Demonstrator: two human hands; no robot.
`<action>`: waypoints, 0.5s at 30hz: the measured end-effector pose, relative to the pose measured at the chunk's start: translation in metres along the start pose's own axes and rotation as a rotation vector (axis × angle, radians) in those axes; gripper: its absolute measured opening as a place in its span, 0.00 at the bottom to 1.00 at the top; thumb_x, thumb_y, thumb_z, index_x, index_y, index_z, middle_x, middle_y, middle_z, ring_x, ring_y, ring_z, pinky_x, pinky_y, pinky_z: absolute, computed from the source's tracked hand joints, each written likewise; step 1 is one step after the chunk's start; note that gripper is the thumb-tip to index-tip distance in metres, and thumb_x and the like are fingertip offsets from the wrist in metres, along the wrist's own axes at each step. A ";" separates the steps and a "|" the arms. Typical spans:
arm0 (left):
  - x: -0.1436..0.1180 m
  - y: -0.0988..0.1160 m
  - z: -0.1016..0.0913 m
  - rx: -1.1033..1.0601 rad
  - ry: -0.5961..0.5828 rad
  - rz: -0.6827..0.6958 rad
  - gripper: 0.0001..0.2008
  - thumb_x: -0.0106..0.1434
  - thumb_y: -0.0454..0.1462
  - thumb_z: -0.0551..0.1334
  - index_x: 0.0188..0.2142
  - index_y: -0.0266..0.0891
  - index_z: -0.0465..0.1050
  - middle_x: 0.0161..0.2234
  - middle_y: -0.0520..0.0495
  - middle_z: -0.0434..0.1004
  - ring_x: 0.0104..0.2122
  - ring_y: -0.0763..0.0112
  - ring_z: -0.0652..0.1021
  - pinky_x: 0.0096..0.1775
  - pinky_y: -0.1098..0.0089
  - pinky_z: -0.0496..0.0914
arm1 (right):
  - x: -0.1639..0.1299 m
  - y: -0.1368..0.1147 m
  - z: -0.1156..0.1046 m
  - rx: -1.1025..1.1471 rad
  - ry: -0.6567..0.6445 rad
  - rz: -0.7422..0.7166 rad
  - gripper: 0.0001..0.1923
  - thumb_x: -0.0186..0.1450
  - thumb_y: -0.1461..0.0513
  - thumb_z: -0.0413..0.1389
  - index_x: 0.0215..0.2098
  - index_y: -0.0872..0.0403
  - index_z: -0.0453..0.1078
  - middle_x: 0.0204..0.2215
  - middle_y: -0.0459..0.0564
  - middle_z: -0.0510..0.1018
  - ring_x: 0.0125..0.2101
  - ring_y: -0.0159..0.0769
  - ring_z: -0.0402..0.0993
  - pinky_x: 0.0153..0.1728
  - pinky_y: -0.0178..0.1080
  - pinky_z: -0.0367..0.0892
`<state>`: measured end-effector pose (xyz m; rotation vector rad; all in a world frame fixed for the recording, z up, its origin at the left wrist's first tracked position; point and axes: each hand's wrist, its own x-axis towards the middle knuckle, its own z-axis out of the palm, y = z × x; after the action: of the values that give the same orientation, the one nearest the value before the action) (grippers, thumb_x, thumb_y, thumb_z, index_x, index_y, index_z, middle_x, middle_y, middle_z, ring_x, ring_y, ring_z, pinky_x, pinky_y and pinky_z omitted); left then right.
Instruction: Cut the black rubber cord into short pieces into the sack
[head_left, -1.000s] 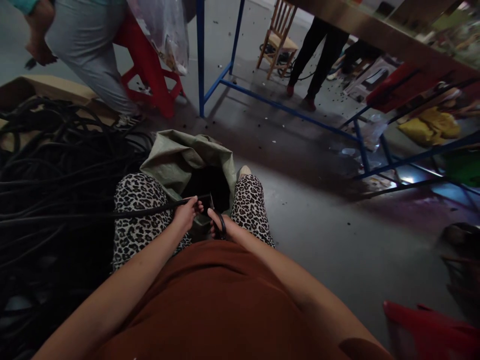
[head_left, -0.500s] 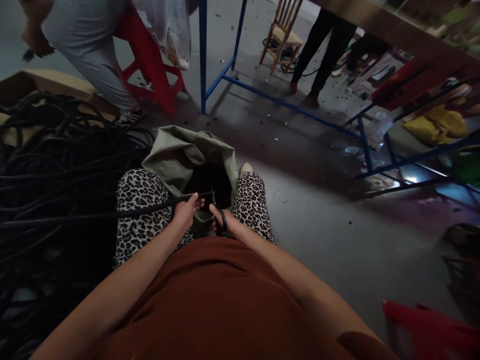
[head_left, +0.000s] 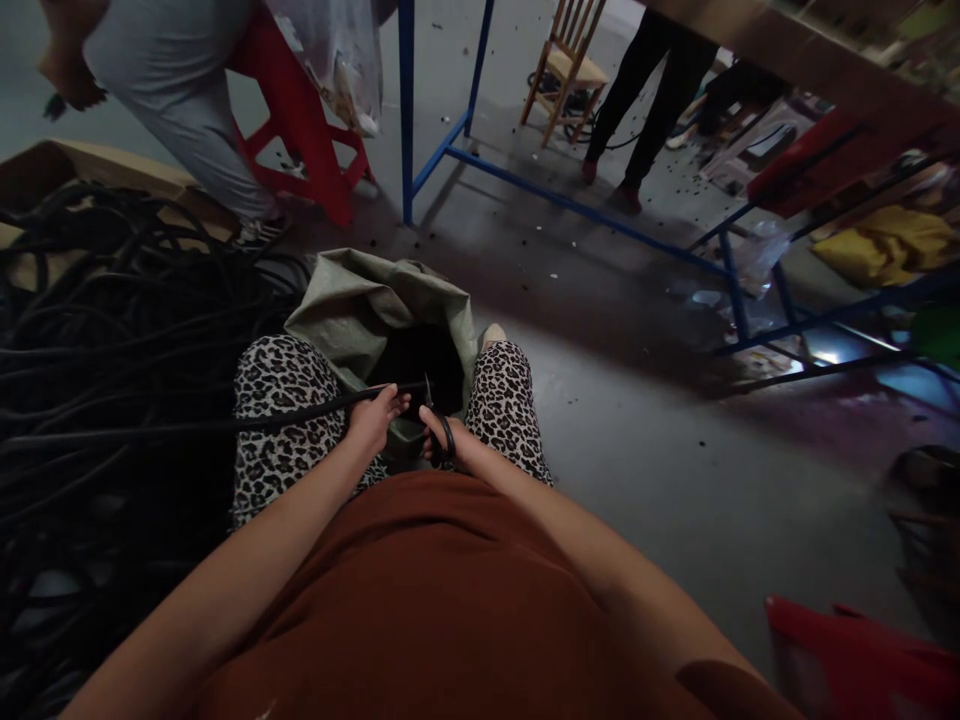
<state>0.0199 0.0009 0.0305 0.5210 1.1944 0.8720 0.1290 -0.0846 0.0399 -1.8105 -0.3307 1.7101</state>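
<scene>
Black tube, one, gripped in the left hand, its end at scissors held in the right hand, over an open green sack between patterned knees; leftward, tube heap, cardboard box; beyond, red stool, blue table frame standing before wooden chair.
</scene>
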 end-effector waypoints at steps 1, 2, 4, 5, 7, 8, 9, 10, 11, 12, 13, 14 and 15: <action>0.000 0.000 0.000 0.003 0.000 -0.004 0.10 0.51 0.32 0.66 0.31 0.34 0.66 0.24 0.50 0.73 0.25 0.69 0.78 0.33 0.67 0.72 | 0.001 0.000 0.000 -0.009 -0.004 -0.003 0.23 0.66 0.46 0.49 0.29 0.58 0.64 0.17 0.46 0.69 0.14 0.28 0.66 0.14 0.29 0.62; -0.001 0.000 0.000 0.004 0.000 -0.009 0.10 0.51 0.32 0.66 0.31 0.34 0.66 0.24 0.49 0.73 0.25 0.69 0.78 0.33 0.66 0.72 | 0.001 0.000 0.000 -0.017 -0.007 -0.008 0.23 0.67 0.46 0.49 0.29 0.58 0.64 0.17 0.47 0.69 0.14 0.28 0.66 0.14 0.30 0.62; -0.001 0.000 0.000 0.005 0.000 -0.018 0.10 0.51 0.31 0.66 0.31 0.34 0.66 0.24 0.49 0.73 0.26 0.68 0.78 0.33 0.67 0.72 | 0.003 0.001 -0.001 -0.027 -0.008 -0.013 0.23 0.67 0.47 0.49 0.30 0.58 0.64 0.18 0.47 0.69 0.14 0.28 0.66 0.14 0.30 0.62; -0.001 0.000 0.000 0.006 0.000 -0.021 0.10 0.51 0.31 0.66 0.31 0.34 0.66 0.24 0.49 0.73 0.26 0.68 0.78 0.33 0.67 0.72 | 0.004 0.002 -0.001 -0.028 -0.007 -0.014 0.23 0.67 0.47 0.49 0.31 0.59 0.64 0.18 0.47 0.69 0.14 0.28 0.66 0.15 0.30 0.63; -0.002 0.000 0.000 0.004 0.002 -0.026 0.09 0.51 0.31 0.66 0.31 0.34 0.66 0.24 0.49 0.73 0.25 0.68 0.78 0.33 0.67 0.72 | 0.006 0.003 -0.001 -0.021 -0.003 -0.019 0.23 0.66 0.46 0.49 0.31 0.59 0.64 0.18 0.47 0.69 0.15 0.28 0.66 0.16 0.30 0.64; -0.002 0.000 0.000 0.002 0.003 -0.030 0.09 0.51 0.31 0.66 0.31 0.34 0.66 0.24 0.49 0.73 0.25 0.68 0.78 0.33 0.67 0.72 | 0.006 0.004 0.000 -0.014 0.000 -0.022 0.23 0.66 0.46 0.50 0.31 0.59 0.64 0.18 0.47 0.69 0.15 0.28 0.66 0.16 0.30 0.64; -0.001 0.000 0.000 0.001 0.003 -0.033 0.09 0.51 0.31 0.66 0.31 0.34 0.66 0.24 0.49 0.73 0.25 0.68 0.78 0.33 0.67 0.72 | 0.007 0.005 0.000 -0.006 0.002 -0.025 0.23 0.65 0.46 0.50 0.30 0.59 0.64 0.18 0.46 0.68 0.15 0.28 0.66 0.16 0.30 0.64; -0.001 -0.001 0.000 0.001 0.002 -0.036 0.09 0.52 0.31 0.65 0.31 0.34 0.66 0.23 0.49 0.73 0.25 0.68 0.78 0.33 0.67 0.73 | 0.007 0.005 0.000 0.002 0.006 -0.028 0.23 0.65 0.46 0.51 0.30 0.59 0.64 0.18 0.46 0.68 0.15 0.28 0.66 0.16 0.30 0.64; -0.001 -0.001 0.000 0.002 0.000 -0.037 0.09 0.52 0.31 0.65 0.31 0.34 0.66 0.23 0.49 0.73 0.25 0.68 0.79 0.33 0.67 0.73 | 0.007 0.005 0.001 0.010 0.012 -0.032 0.23 0.65 0.46 0.51 0.30 0.59 0.64 0.17 0.46 0.68 0.15 0.28 0.66 0.16 0.30 0.64; -0.001 -0.001 0.000 0.003 -0.002 -0.038 0.08 0.52 0.31 0.65 0.31 0.34 0.66 0.23 0.49 0.73 0.26 0.68 0.79 0.33 0.67 0.73 | 0.006 0.005 0.001 0.013 0.019 -0.033 0.23 0.65 0.46 0.51 0.30 0.59 0.64 0.17 0.46 0.68 0.15 0.28 0.66 0.16 0.30 0.65; -0.001 -0.002 0.000 0.003 -0.002 -0.039 0.08 0.52 0.31 0.64 0.31 0.34 0.66 0.23 0.49 0.73 0.26 0.68 0.79 0.33 0.67 0.73 | 0.006 0.005 0.001 0.015 0.027 -0.032 0.22 0.65 0.47 0.51 0.29 0.59 0.64 0.17 0.46 0.68 0.15 0.28 0.65 0.16 0.30 0.65; 0.000 -0.002 0.000 0.001 -0.003 -0.039 0.08 0.52 0.31 0.64 0.31 0.34 0.65 0.23 0.49 0.73 0.26 0.67 0.79 0.33 0.66 0.73 | 0.006 0.004 0.002 0.014 0.033 -0.029 0.22 0.66 0.47 0.51 0.29 0.58 0.64 0.17 0.45 0.68 0.14 0.27 0.65 0.16 0.30 0.65; 0.000 -0.002 0.000 -0.003 -0.003 -0.041 0.08 0.53 0.30 0.64 0.31 0.34 0.65 0.23 0.49 0.73 0.26 0.67 0.79 0.34 0.66 0.73 | 0.006 0.004 0.002 0.013 0.037 -0.027 0.21 0.66 0.48 0.51 0.29 0.58 0.64 0.16 0.45 0.68 0.14 0.27 0.65 0.15 0.30 0.65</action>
<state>0.0202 -0.0008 0.0287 0.4936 1.1972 0.8377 0.1270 -0.0840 0.0328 -1.8182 -0.3260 1.6546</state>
